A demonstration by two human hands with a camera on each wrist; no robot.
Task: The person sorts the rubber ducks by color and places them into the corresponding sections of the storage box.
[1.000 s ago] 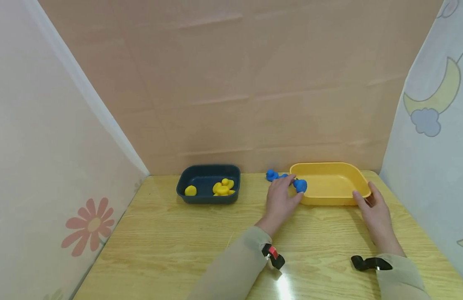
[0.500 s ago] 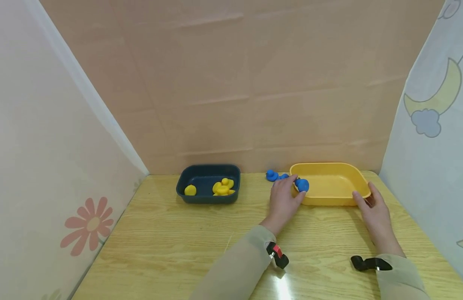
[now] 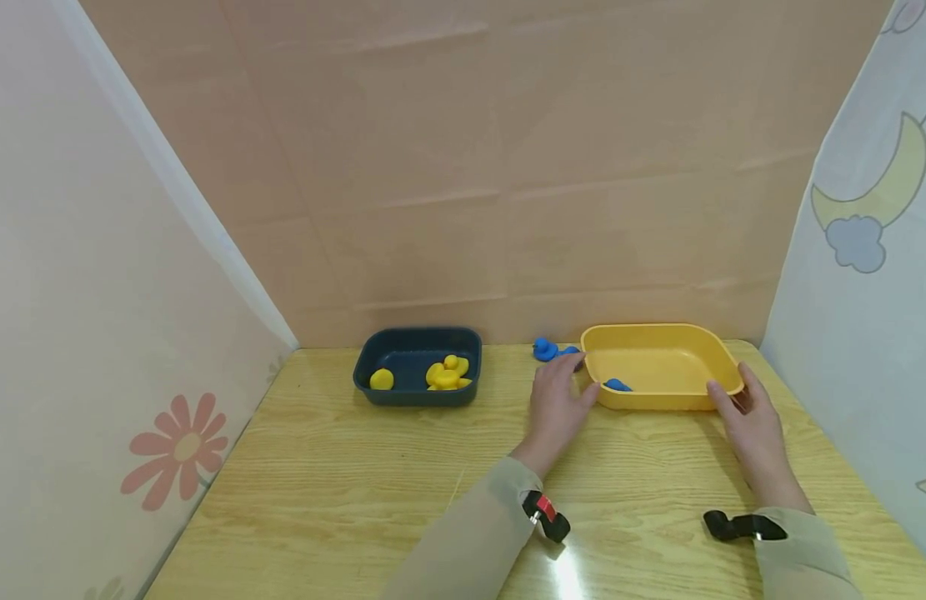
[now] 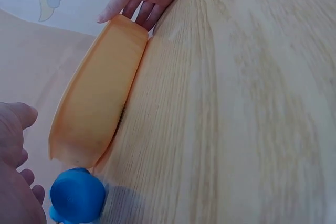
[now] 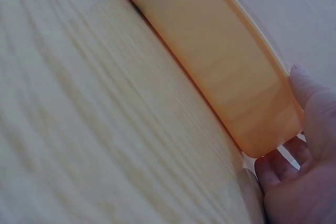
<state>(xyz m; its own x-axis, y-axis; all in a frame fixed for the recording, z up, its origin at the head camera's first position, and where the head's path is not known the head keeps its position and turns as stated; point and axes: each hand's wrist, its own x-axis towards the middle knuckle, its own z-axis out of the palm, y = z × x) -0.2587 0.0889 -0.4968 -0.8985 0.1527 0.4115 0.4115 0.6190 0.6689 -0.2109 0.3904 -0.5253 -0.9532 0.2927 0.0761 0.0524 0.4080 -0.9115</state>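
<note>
My left hand (image 3: 556, 404) is at the left end of a yellow plastic bin (image 3: 661, 402), fingers apart and holding nothing. Just inside the bin's front left corner lies a blue rubber duck (image 3: 618, 385), mostly hidden by the wall. My right hand (image 3: 751, 425) grips the bin's right front corner, thumb at the rim and fingers outside. In the right wrist view that hand (image 5: 310, 156) holds the bin's end. Past the left fingertips, two blue ducks stand on the table: one duck (image 3: 545, 349) plain to see, the other (image 3: 570, 352) partly covered by the hand.
A dark blue bin (image 3: 417, 399) with several yellow rubber ducks (image 3: 446, 377) stands to the left on the wooden table (image 3: 342, 483). A brown paper backdrop (image 3: 432, 208) rises behind. Patterned white sheets (image 3: 860, 333) flank both sides.
The left hand carried the blue duck slightly right over the yellow bin's rim and let it go inside, then drew back a little left. The right hand stayed on the bin.
</note>
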